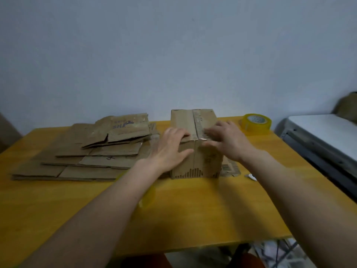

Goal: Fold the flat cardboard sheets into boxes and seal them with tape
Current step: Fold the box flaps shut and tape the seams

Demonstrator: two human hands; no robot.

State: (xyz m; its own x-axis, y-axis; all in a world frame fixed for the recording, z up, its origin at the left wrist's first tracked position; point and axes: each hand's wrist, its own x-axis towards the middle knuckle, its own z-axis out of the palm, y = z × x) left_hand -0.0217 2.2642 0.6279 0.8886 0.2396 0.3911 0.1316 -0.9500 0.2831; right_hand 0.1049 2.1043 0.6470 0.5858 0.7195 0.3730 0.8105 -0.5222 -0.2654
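Cardboard box (195, 144): light, stiff, crushable; my left hand (170, 149) and right hand (226, 140) press flat-fingered along its taped top seam.

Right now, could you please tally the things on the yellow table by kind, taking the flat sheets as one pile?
Folded box: 1
Pile of flat cardboard sheets: 1
Tape roll: 1
Small white thing, too small to identify: 1
Hands on the box, left and right: 2
Total: 6
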